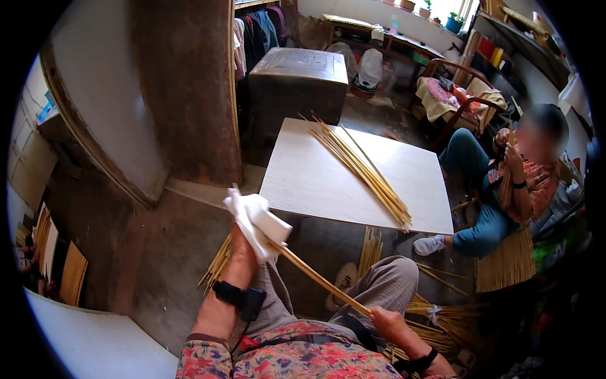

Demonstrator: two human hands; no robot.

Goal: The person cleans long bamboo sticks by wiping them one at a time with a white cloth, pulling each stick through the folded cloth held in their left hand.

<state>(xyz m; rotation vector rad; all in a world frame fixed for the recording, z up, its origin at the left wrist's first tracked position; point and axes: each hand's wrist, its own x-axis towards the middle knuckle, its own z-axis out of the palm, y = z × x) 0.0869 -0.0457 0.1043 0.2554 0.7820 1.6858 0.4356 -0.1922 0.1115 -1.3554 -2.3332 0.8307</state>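
A white cloth point(260, 219) is wrapped around one or two long, thin, straw-coloured stalks point(323, 278). My left hand point(242, 248) grips the cloth, which hides most of its fingers. Down in front of my right hip, my right hand point(389, 324) is closed around the other end of the stalks. They slant between my two hands above my lap, and a short tip shows past the cloth. Beyond my knees, a loose bunch of similar stalks point(364, 170) lies across the pale low table point(293, 161).
To the right sits another person point(492, 199) holding stalks upright. More stalks lie on the floor near my feet point(370, 251), beside my left forearm point(217, 263) and in a tied bundle point(433, 312) by my right hand. A dark chest point(298, 85) stands behind the table.
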